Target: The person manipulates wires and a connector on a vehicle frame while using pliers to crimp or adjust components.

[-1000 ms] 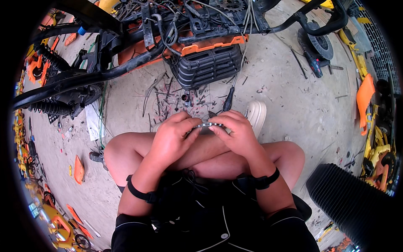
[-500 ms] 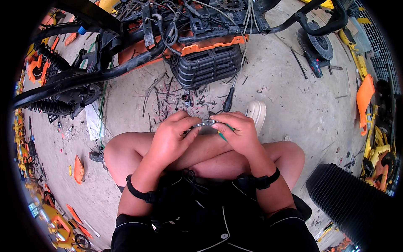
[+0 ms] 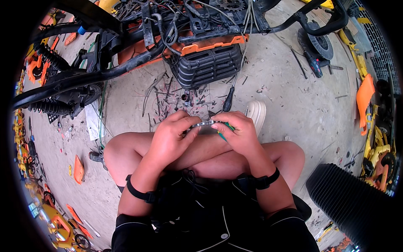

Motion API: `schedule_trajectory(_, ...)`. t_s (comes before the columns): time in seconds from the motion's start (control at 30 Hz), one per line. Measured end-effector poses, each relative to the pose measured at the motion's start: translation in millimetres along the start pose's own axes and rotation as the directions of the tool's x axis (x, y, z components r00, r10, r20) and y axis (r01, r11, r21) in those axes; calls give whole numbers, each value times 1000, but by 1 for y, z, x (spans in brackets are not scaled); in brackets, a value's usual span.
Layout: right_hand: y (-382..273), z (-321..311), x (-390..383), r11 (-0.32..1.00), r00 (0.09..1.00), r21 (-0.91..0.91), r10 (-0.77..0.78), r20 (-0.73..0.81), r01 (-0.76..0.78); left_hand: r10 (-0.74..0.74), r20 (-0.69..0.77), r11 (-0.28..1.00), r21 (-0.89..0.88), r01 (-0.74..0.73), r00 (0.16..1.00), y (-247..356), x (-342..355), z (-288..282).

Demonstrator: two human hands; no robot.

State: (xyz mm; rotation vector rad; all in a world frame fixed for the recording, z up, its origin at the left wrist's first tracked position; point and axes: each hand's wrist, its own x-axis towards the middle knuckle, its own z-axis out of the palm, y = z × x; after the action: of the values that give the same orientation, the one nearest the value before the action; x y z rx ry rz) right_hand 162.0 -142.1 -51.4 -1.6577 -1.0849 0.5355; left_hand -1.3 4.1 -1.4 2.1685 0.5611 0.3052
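My left hand [image 3: 173,130] is closed, thumb and fingers pinching one end of a short, silvery, slightly curved strip [image 3: 204,123]. The other end is pinched by my right hand [image 3: 238,129], so the strip spans the gap between them above my crossed shins. Tucked in my right hand is a tool with green handles [image 3: 224,133], which looks like pliers; its dark tip pokes out past the fingers and most of it is hidden. Just beyond my right hand a black-handled screwdriver [image 3: 228,100] lies on the floor.
Ahead stands a stripped vehicle frame [image 3: 100,74] with loose wiring and a black slatted cover [image 3: 208,66]. Cut scraps litter the floor below it. A cordless drill [image 3: 313,65] lies by a wheel at the far right. A black ribbed object [image 3: 344,197] is close at right.
The strip between my hands has tilted slightly and shows a somewhat different curve. Both hands stay in nearly the same place, gripping as before.
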Motion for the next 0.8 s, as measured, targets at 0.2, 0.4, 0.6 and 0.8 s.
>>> schedule_trajectory(0.2, 0, -1, 0, 1000, 1000, 21, 13, 28, -14, 7, 1, 1000, -25, -7, 1000, 1, 0, 0)
schedule_trajectory(0.4, -1, -2, -1, 1000, 998, 14, 16, 55, -17, -1, 4, 998, -56, 2, 1000, 0, 0, -1)
schedule_trajectory(0.6, 0, 0, 0, 1000, 998, 11, -20, 67, 20, 0, 2, 998, -66, 0, 1000, 0, 0, 0)
schedule_trajectory(0.8, -3, 0, 0, 1000, 997, 18, -3, 72, 2, -12, 11, 998, -69, 13, 1000, 0, 1, 0)
